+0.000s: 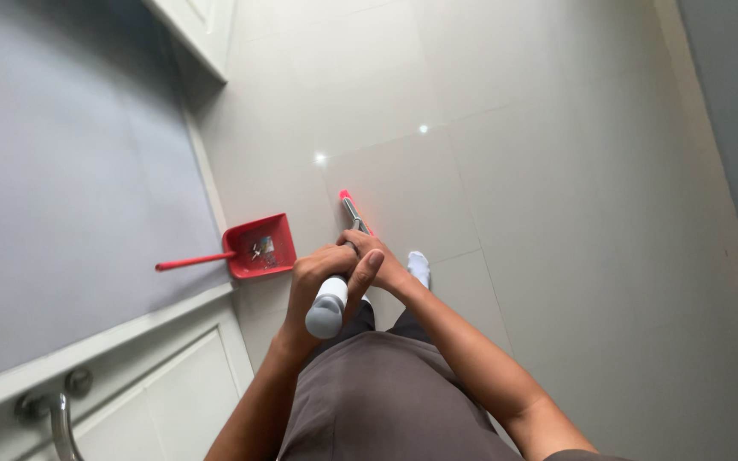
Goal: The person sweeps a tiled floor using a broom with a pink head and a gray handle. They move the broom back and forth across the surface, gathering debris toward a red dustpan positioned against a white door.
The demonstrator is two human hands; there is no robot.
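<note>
Red dustpan point(260, 248) with debris on pale tiled floor point(557, 213); grey wall point(61, 154); metal door handle point(60, 418).

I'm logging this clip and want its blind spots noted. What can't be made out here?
- Head view: the lower end of the pole is foreshortened; whatever head it carries cannot be told.
- Bits in the red dustpan are too small to identify.
- The left hand and right hand cover the pole's middle.
- The metal door handle is cut by the bottom edge.
</note>
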